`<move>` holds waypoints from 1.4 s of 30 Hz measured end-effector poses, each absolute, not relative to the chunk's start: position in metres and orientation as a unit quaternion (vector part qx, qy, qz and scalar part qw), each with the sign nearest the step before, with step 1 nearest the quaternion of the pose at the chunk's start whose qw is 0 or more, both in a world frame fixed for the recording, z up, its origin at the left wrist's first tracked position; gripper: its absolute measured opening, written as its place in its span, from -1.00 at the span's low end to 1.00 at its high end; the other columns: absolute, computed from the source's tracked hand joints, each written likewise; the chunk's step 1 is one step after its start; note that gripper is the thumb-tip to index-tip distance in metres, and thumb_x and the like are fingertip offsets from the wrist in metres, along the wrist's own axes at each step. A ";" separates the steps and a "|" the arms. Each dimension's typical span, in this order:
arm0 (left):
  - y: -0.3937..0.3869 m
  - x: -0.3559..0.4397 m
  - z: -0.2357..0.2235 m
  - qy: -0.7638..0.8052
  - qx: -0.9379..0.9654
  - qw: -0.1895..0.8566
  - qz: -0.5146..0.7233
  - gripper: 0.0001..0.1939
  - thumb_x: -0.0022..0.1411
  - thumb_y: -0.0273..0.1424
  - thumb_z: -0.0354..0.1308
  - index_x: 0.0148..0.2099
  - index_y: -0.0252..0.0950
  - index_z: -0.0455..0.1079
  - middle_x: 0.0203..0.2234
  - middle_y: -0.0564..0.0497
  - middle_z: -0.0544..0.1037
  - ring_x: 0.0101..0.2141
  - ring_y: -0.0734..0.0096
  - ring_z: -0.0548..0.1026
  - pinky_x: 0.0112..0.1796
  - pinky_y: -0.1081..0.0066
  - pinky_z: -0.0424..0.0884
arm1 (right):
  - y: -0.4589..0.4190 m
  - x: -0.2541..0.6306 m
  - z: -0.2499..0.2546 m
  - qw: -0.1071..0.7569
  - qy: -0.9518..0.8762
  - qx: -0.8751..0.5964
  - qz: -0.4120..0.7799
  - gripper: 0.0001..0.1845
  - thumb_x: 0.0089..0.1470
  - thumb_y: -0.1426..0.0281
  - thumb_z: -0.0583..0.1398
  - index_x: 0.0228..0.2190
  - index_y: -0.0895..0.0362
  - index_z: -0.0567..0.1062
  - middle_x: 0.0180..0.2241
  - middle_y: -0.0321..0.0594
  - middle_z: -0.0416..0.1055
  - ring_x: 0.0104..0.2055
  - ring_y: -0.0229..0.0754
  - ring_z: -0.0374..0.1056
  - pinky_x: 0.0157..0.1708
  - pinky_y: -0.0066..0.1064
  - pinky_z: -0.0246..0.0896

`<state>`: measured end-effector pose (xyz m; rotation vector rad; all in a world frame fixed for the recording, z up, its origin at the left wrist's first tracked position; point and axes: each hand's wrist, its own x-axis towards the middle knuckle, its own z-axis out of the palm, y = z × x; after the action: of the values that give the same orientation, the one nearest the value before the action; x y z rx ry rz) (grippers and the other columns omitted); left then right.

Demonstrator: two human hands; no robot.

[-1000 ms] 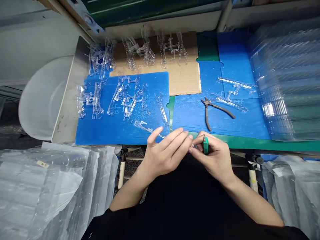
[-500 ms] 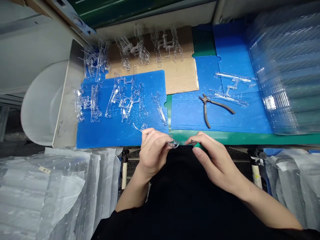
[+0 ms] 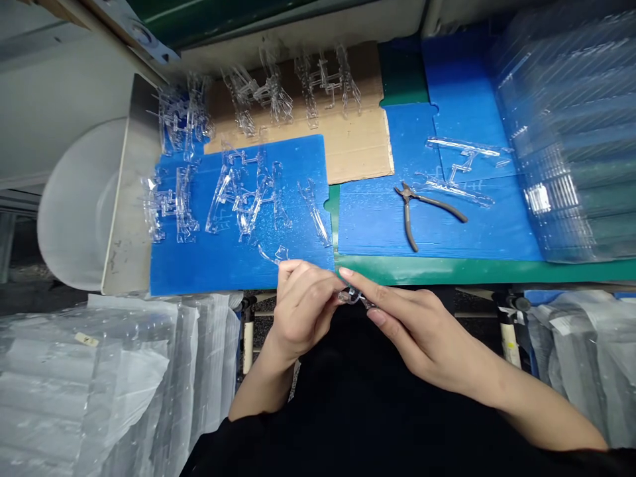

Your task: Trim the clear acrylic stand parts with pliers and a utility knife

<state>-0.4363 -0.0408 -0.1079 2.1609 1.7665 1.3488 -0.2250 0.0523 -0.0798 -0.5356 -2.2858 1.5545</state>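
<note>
One clear plastic piece [image 3: 353, 295] is held in the left hand [image 3: 305, 301], seemingly for steadiness, its end met by the right hand [image 3: 422, 328], whose grip cannot be told; pliers [image 3: 407, 195] are placed beyond, within reach.

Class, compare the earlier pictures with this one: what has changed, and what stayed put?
The left hand, fingers spread earlier, has closed around the clear plastic piece; the right hand has moved leftward to the piece's exposed end, its green tool no longer showing. The cutting pliers and cardboard stayed put.
</note>
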 end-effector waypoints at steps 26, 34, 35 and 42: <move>-0.047 -0.435 -0.105 0.546 0.714 0.089 0.430 -0.92 0.56 -0.44 0.10 -0.07 -0.27 0.41 -0.34 0.01 0.64 -0.36 0.38 0.54 -0.17 0.19 0.25 | 0.068 -0.215 -0.077 0.110 -0.821 -0.221 0.514 -0.47 0.57 0.37 0.02 0.45 0.04 0.32 0.13 -0.11 0.63 -0.01 -0.06 0.64 0.00 -0.26 0.53; -0.031 -0.407 -0.112 0.466 0.828 0.044 0.308 -0.69 0.37 -0.19 0.15 -0.39 -0.23 0.29 -0.53 0.05 0.42 -0.45 0.30 0.36 -0.35 0.19 0.14 | 0.074 -0.223 -0.094 0.216 -0.739 -0.330 0.546 -0.69 0.33 0.25 0.38 0.06 0.02 0.59 -0.46 -0.44 0.29 -0.49 -0.27 0.19 -0.41 -0.41 0.20; -0.028 -0.402 -0.115 0.440 0.846 0.039 0.298 -0.73 0.32 -0.23 0.14 -0.41 -0.23 0.30 -0.54 0.04 0.42 -0.45 0.29 0.36 -0.35 0.19 0.14 | 0.074 -0.227 -0.098 0.217 -0.737 -0.330 0.549 -0.72 0.33 0.28 0.38 0.04 0.02 0.60 -0.45 -0.44 0.31 -0.48 -0.28 0.21 -0.38 -0.41 0.21; -0.026 -0.361 -0.126 0.263 0.930 0.137 0.217 -0.87 0.08 -0.31 0.09 -0.47 -0.22 0.32 -0.65 0.00 0.34 -0.59 0.29 0.25 -0.41 0.19 0.12 | 0.069 -0.228 -0.120 0.147 -0.768 -0.368 0.503 -0.89 0.34 0.33 0.37 -0.16 0.12 0.65 -0.25 -0.25 0.65 -0.23 -0.16 0.53 -0.15 -0.39 0.28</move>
<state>-0.3606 -0.0262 -0.1263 2.6916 0.7604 0.6274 -0.2278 0.0685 -0.1197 -1.0589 -2.2100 1.4491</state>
